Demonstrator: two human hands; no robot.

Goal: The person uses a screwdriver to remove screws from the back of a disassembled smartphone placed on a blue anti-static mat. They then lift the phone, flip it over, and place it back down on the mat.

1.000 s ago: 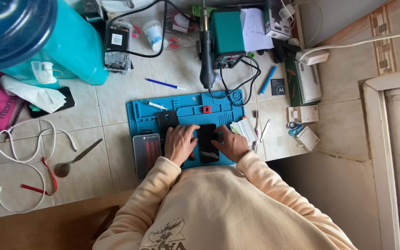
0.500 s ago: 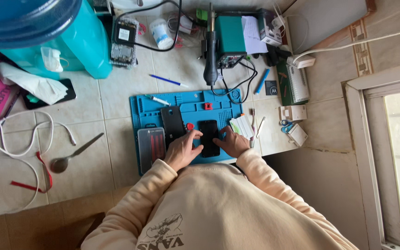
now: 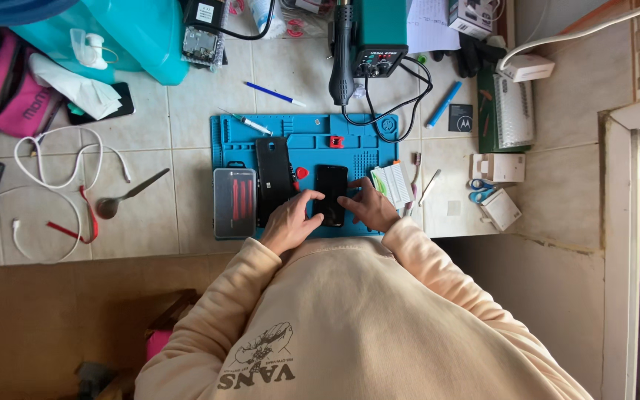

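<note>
While on mat (image 3: 379, 152); phone (image 3: 330, 191) btwn hands

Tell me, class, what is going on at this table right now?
A person in a cream sweatshirt works on a black phone lying on a blue mat. The left hand and right hand both rest on it. Another black phone and a grey case lie beside it.

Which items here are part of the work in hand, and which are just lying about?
In hand:
- black phone, touched by left hand and right hand
- blue work mat under it

Lying about:
- second dark phone
- clear tool case
- spoon
- white cable
- blue pen
- scissors
</note>
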